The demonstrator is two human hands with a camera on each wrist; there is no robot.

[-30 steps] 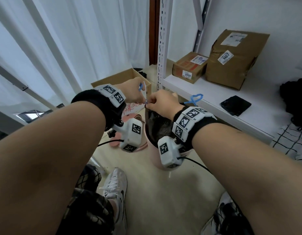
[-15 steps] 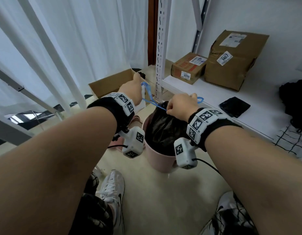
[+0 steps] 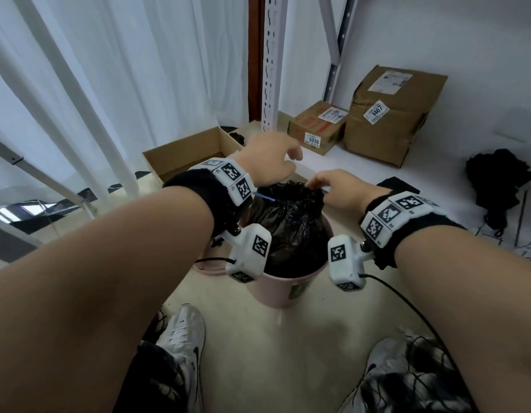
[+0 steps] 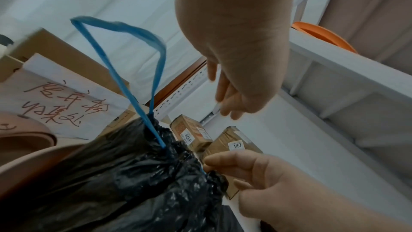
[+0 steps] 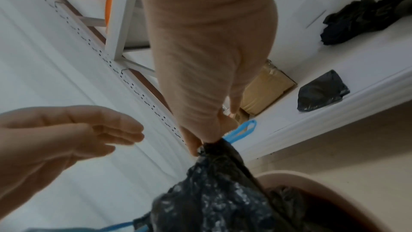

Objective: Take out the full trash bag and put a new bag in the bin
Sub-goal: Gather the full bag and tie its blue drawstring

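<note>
A full black trash bag (image 3: 288, 228) stands in the pink bin (image 3: 276, 290), its mouth gathered tight. My right hand (image 3: 318, 183) pinches the gathered neck of the trash bag (image 5: 211, 191) where one blue drawstring loop (image 5: 243, 130) comes out. The other drawstring loop (image 4: 125, 45) stands free above the bag. My left hand (image 3: 283, 158) hovers over the bag with relaxed fingers (image 4: 225, 98) and holds nothing. A folded black bag (image 5: 321, 93) lies on the white shelf behind my right wrist.
Two taped cardboard boxes (image 3: 389, 114) sit on the low white shelf (image 3: 437, 186) beside a black cloth (image 3: 496, 180). An open cardboard box (image 3: 187, 150) and a pink lid (image 4: 22, 130) lie left of the bin. White curtains hang at left; my shoes (image 3: 184, 332) stand below.
My left hand has let go of the blue drawstring and now hangs open above the bag. The right hand has moved in to pinch the bag's neck, and the mouth is drawn shut.
</note>
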